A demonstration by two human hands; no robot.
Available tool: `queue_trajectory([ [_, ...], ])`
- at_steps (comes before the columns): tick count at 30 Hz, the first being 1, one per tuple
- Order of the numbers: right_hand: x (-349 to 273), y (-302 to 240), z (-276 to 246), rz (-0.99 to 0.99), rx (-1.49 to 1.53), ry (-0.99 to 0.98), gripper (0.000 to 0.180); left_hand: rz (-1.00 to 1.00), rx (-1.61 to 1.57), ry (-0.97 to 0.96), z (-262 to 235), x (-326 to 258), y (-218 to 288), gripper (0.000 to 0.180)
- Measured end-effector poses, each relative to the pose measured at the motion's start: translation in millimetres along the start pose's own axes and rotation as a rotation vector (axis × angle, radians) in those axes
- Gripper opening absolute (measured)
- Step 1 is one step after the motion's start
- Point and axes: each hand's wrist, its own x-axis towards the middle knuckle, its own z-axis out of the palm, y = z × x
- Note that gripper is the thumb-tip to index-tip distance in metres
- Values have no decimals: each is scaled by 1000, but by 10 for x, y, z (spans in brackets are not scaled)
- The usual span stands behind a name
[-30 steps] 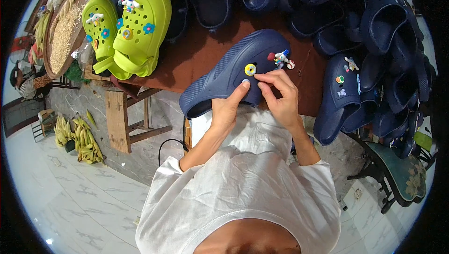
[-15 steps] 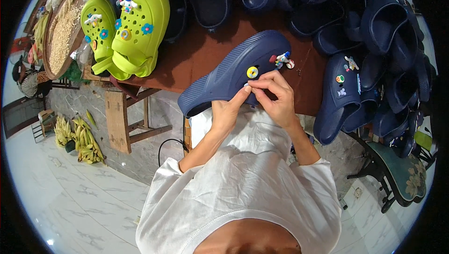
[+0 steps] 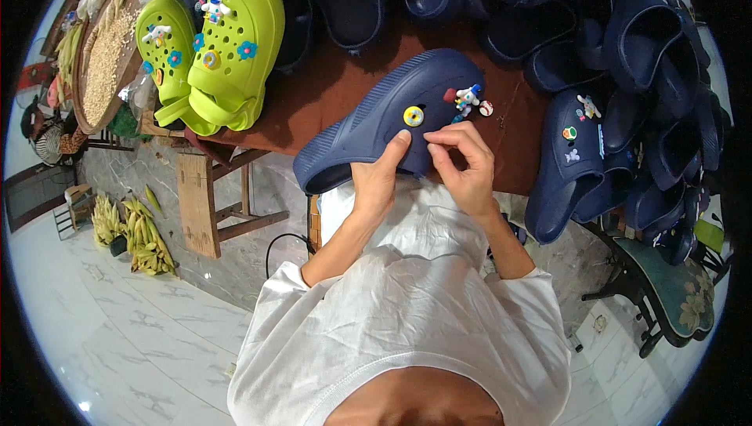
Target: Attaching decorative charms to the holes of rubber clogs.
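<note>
A navy blue clog is held at the near edge of a brown table, toe end pointing up and to the right, heel end hanging over the edge. It is gripped by the left hand from below, thumb pressed on the upper just under a round yellow charm. The right hand is placed on the clog's right side, fingertips pinched together against the upper; whether something small is held between them cannot be told. Near the toe, a small white and blue figure charm and a round white and red charm are seen fixed in the holes.

To the left, a pair of lime green clogs with charms is seen on the table. More navy clogs are piled to the right and along the far side. A flat basket of grain is noted at far left
</note>
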Motion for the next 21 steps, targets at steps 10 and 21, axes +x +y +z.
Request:
queue_trajectory([
  [10,319,-70,-59,-94,-214,22,26,-169,-90,-5,17,-22,126,43],
  [21,510,-127,-24,-30,-203,-59,22,-196,-83,-78,-51,31,142,45],
])
